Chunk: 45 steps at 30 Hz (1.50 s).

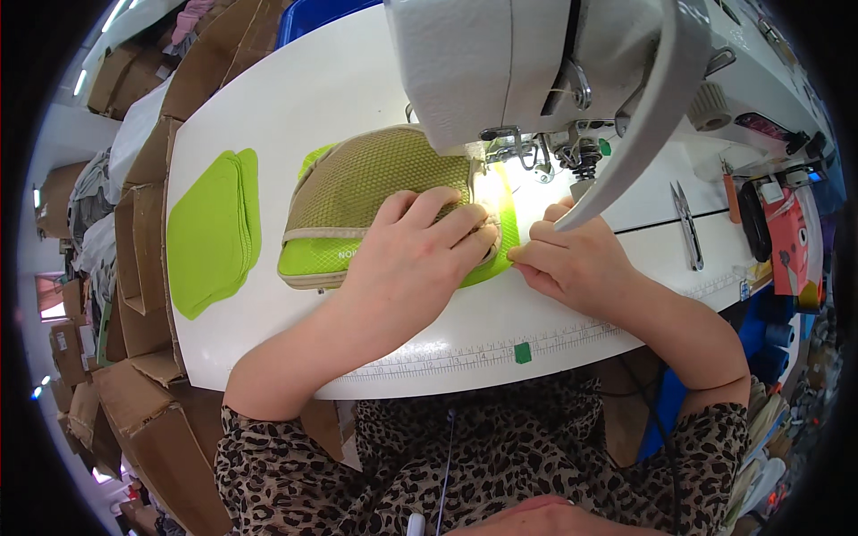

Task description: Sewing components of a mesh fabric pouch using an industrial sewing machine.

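A khaki mesh pouch with a lime-green band (344, 205) lies on the white sewing table under the machine head. My left hand (416, 250) rests across its right side, fingers bent and gripping its edge close to the lit needle area. A lime-green fabric panel (508, 219) shows from beneath the pouch along that edge. With closed fingers, my right hand (572, 255) pinches the panel's right edge, just below the presser foot. The white sewing machine (474, 71) stands over both hands; its needle tip is lost in the glare.
A stack of lime-green fabric panels (214, 232) lies at the table's left. Thread snips (686, 228) lie at the right, near a red package (790, 241). A printed ruler strip (465, 359) runs along the front edge. Cardboard boxes (147, 438) stand left of the table.
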Available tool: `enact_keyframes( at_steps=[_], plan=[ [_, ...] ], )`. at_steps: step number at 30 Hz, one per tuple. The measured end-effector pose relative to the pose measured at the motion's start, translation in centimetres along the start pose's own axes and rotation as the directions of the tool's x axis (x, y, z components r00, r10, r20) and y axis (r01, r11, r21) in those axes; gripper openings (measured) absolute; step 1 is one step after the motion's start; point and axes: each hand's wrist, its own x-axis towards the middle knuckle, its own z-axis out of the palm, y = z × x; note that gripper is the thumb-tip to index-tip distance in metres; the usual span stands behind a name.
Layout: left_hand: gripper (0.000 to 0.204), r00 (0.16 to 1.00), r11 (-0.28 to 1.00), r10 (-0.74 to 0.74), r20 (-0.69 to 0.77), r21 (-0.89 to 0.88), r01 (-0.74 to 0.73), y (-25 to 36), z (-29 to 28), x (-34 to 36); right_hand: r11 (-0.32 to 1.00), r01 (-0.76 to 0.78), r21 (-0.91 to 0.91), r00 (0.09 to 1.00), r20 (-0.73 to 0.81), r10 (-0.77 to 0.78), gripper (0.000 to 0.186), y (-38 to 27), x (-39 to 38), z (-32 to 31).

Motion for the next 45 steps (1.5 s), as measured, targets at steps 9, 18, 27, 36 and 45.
enact_keyframes(
  at_steps=[9, 18, 27, 36, 45],
  plan=[
    [0.035, 0.997, 0.999, -0.045, 0.061, -0.019, 0.046, 0.0, 0.0, 0.0, 0.999, 0.013, -0.042, 0.998, -0.068, -0.016, 0.013, -0.6, 0.3, 0.4],
    [0.036, 0.996, 0.995, -0.068, 0.060, -0.075, 0.073, -0.2, 0.0, -0.2, 0.993, 0.015, -0.113, 0.995, -0.092, -0.025, 0.012, -0.7, 0.0, 0.4],
    [0.034, 0.991, 0.993, -0.117, 0.072, -0.024, 0.119, 1.2, 0.0, 0.6, 0.992, 0.020, -0.122, 0.996, -0.082, -0.031, 0.011, 0.2, 0.0, -0.3],
    [0.031, 0.989, 0.989, -0.138, 0.043, -0.047, 0.140, -0.5, 0.8, 0.6, 0.994, -0.022, -0.105, 0.996, -0.084, 0.013, 0.014, 0.8, 0.5, 0.7],
    [0.028, 0.992, 0.992, -0.126, -0.012, -0.024, 0.126, -1.5, 1.6, 1.0, 0.990, -0.054, -0.127, 0.996, -0.070, 0.046, 0.014, 1.8, 1.1, 1.2]
  ],
)
